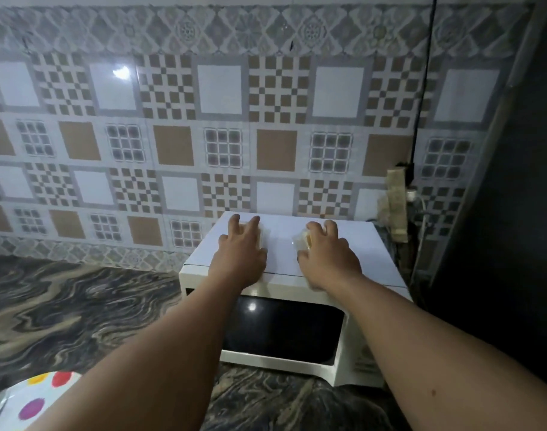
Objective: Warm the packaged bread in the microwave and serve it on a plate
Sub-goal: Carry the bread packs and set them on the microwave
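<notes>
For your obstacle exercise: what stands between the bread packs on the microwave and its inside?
The shut door. Both hands, left and right, lie on the bread packs on the microwave top; neither is free to open it.

- Left hand (239, 255) lies over a wrapped bread piece (262, 237) on top of the white microwave (283, 286)
- Right hand (328, 259) covers a second wrapped bread (303, 241) beside it
- Microwave door closed, on a marbled counter (79, 306)
- Dotted plate (43, 396) at lower left
- Patterned tile wall (203, 119) behind
</notes>
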